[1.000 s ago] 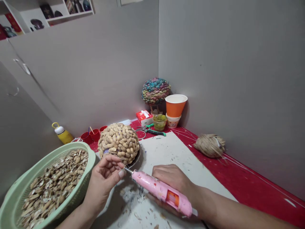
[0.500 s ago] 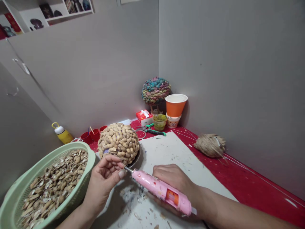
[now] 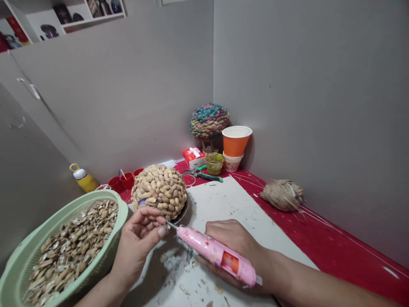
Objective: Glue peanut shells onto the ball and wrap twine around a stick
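Right hand grip wrapped round the pink glue gun, over the desk; long axis diagonal, nozzle pointing forward-left at fingertips of left hand. Left grip half-curled; can't tell if it's pinching anything.

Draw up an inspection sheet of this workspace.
Surface: grey board on a red covering; scraps scattered over the board.
Work things: pink glue gun; peanut-covered dome with a purple patch showing; green colander of peanut shells.
Clutter: green-handled pliers, twine ball, tissue pack, orange paper cup, yellow bottle.
Hands: right hand grips the glue gun; left hand has its fingertips at the nozzle, any held piece too small to tell.
Cables: apparent dark cord at the bottom edge; its run is out of view.
Surroundings: grey walls; shelf at upper left.
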A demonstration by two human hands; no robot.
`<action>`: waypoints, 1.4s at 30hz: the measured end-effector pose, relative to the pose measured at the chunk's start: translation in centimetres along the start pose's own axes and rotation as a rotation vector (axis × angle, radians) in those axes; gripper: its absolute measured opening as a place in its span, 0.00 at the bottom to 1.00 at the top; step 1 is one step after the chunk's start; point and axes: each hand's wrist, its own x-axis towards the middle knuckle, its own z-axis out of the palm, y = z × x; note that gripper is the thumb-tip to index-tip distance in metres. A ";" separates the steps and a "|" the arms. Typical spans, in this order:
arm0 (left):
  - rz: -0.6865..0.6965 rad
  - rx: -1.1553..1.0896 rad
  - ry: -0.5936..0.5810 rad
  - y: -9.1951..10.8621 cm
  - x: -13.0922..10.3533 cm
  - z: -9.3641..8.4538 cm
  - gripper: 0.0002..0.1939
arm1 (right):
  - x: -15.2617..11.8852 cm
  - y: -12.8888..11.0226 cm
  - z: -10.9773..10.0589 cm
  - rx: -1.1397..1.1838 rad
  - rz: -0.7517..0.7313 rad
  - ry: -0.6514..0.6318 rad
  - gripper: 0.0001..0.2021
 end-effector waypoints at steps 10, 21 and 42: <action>0.011 -0.018 0.006 -0.2 0.0 -0.2 0.14 | -0.1 0.2 0.1 -0.014 0.038 -0.019 0.14; 0.022 -0.050 0.019 -0.2 0.0 -0.2 0.14 | 0.0 0.2 0.2 -0.013 0.030 -0.035 0.14; 0.026 -0.063 0.055 0.0 0.0 -0.1 0.13 | 0.3 0.0 0.0 -0.089 -0.001 -0.039 0.13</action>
